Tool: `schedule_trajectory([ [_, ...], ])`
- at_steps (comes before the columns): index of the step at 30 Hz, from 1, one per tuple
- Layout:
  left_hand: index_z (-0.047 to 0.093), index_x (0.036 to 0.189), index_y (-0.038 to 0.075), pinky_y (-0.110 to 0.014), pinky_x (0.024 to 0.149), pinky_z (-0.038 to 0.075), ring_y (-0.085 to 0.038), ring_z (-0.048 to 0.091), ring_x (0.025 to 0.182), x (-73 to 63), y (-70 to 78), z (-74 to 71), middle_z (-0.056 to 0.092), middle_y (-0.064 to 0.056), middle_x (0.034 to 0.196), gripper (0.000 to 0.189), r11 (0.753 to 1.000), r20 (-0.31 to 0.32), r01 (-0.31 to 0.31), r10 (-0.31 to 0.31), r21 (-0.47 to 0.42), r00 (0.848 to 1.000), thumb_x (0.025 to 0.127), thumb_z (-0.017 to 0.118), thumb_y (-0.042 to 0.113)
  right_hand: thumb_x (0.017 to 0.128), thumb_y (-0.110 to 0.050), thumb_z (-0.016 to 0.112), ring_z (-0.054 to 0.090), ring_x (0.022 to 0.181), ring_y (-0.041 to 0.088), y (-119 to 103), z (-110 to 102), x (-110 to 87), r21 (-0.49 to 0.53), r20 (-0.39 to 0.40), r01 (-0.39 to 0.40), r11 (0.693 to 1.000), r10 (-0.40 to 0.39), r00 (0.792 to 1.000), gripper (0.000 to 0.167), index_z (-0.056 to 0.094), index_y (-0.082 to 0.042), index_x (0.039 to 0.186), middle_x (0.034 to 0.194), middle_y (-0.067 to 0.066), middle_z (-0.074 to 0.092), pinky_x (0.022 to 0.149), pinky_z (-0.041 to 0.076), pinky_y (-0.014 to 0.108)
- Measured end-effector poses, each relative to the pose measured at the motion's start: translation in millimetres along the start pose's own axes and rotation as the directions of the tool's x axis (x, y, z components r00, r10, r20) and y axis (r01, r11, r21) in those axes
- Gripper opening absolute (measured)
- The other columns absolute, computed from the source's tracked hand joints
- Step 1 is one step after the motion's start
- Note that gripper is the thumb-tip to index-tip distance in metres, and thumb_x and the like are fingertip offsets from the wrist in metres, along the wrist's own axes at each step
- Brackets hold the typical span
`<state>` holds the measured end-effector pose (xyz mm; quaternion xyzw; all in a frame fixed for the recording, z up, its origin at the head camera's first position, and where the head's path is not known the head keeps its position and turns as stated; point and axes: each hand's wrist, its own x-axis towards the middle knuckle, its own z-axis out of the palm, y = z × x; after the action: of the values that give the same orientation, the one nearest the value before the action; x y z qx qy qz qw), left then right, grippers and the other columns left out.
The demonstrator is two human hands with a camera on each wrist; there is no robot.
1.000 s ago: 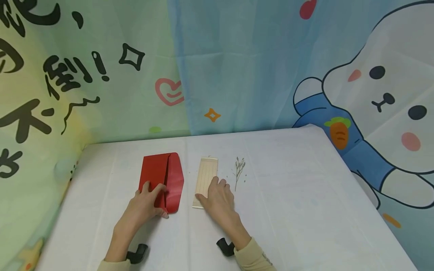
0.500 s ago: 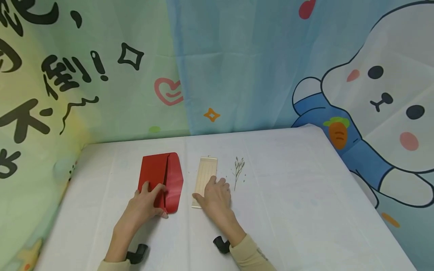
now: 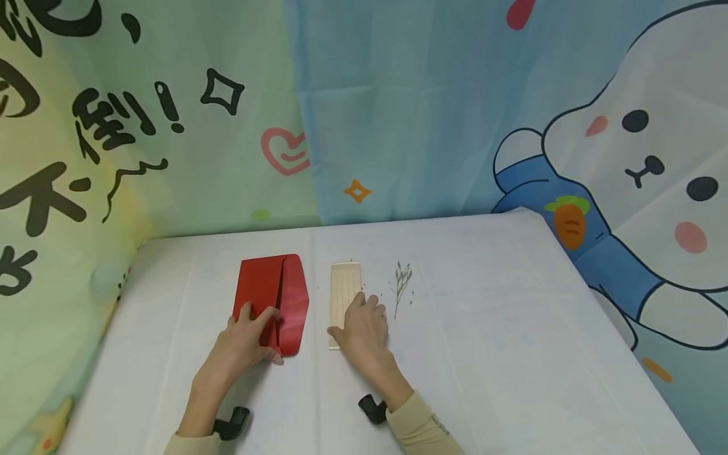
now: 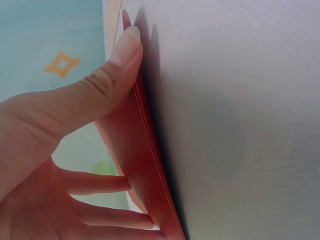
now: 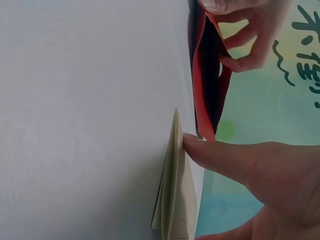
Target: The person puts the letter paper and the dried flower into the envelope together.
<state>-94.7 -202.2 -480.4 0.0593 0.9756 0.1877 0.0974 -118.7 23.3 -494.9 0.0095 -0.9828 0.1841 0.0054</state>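
Observation:
A red envelope (image 3: pixel 258 281) lies on the left part of the table, its pointed flap folded out to the right. My left hand (image 3: pixel 243 341) holds it, thumb along the near edge and fingers across the top. Seen from the right wrist, the envelope's mouth (image 5: pixel 200 107) gapes, with the left fingers at it. To the right lies a cream, lined sheet of letter paper (image 3: pixel 344 284), folded into a narrow strip. My right hand (image 3: pixel 364 335) grips its near part between thumb and fingers. The folded layers (image 5: pixel 179 200) spread slightly apart in the right wrist view.
A small dried flower sprig (image 3: pixel 401 287) lies right of the paper, with tiny bits scattered around it. A white cloth (image 3: pixel 512 347) covers the table. Behind stands a printed curtain (image 3: pixel 398 126). Black wrist mounts (image 3: pixel 232 423) sit at both wrists.
The folded letter paper has turned slightly and now lies straighter, its far end shifted left, with the right hand still on it. The left hand and the red envelope have hardly moved.

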Motion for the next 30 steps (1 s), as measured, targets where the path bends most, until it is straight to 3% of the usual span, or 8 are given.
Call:
schedule_trajectory([
  [5,0.058,0.128,0.021,-0.058,0.074,0.057,-0.051,0.055,0.104,1.0,0.7,-0.6,0.047,-0.032,0.133,0.075,1.000,0.006,0.003,-0.003,0.000,1.000,0.066,0.097,0.033,0.072,-0.031,0.095,0.060,0.097,0.042,1.7,-0.7,2.7,0.086,0.014,-0.047,0.995,0.046,0.999,0.094,0.045,0.017,0.135,0.113,0.031,0.053,0.077,0.057,0.051],
  [11,0.058,0.128,0.021,-0.058,0.073,0.057,-0.051,0.055,0.104,2.0,0.7,-0.9,0.047,-0.031,0.133,0.075,1.000,0.006,0.001,-0.001,-0.001,1.000,0.066,0.097,0.033,0.074,-0.023,0.094,0.058,0.115,0.053,3.6,-0.8,3.6,0.194,0.038,-0.082,0.978,0.076,0.996,0.095,0.042,0.020,0.141,0.137,0.042,0.043,0.086,0.057,0.059],
  [22,0.057,0.129,0.021,-0.061,0.079,0.056,-0.054,0.053,0.110,1.6,-0.8,0.7,0.045,-0.033,0.137,0.074,1.000,0.012,0.016,-0.016,-0.008,1.000,0.067,0.097,0.032,0.077,-0.015,0.091,0.059,0.110,0.048,8.1,0.7,4.4,0.272,0.058,-0.099,0.957,0.087,0.995,0.082,0.047,0.014,0.140,0.127,0.035,0.051,0.084,0.054,0.060],
  [30,0.058,0.128,0.021,-0.060,0.077,0.057,-0.052,0.054,0.107,0.8,-1.8,1.0,0.045,-0.032,0.137,0.073,1.000,0.000,0.008,-0.008,-0.020,1.000,0.067,0.097,0.029,0.087,-0.003,0.078,0.064,0.112,0.049,14.0,-2.9,3.1,0.348,0.043,-0.071,0.935,0.060,0.997,0.064,0.048,0.008,0.142,0.125,0.031,0.063,0.085,0.054,0.064],
])
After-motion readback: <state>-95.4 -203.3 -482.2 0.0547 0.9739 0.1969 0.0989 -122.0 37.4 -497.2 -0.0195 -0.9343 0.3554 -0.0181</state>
